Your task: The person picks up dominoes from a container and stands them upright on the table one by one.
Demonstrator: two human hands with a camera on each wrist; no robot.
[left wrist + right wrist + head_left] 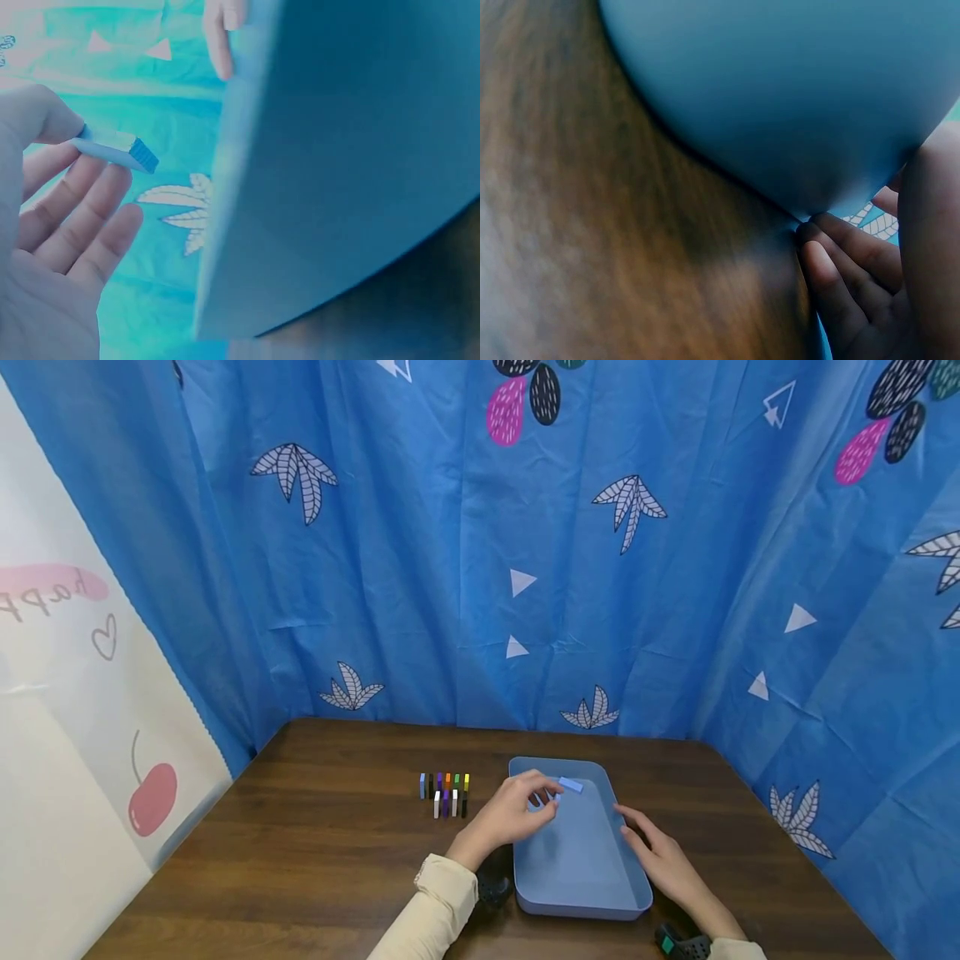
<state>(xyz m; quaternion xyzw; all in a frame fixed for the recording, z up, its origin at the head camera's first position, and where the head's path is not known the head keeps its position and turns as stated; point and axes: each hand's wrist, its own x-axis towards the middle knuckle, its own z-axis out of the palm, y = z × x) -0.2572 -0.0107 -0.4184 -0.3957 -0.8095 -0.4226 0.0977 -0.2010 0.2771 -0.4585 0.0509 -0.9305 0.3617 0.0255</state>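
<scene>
My left hand (513,812) is over the left part of a shallow blue tray (577,912), above its floor. Between thumb and fingers it pinches a small light blue domino-like block (116,148); in the head view the fingers partly hide it. A second light blue block (571,785) lies flat in the tray near the far wall. My right hand (663,858) is at the tray's right side, its fingertips touching the outer wall. In the right wrist view its fingers (855,259) lie against the lower edge of the tray.
Left of the tray, several small coloured blocks (447,782) stand upright in two rows on the brown wooden table (322,852). A blue patterned curtain (450,568) hangs along the back and right. White cloth (67,760) hangs at the left.
</scene>
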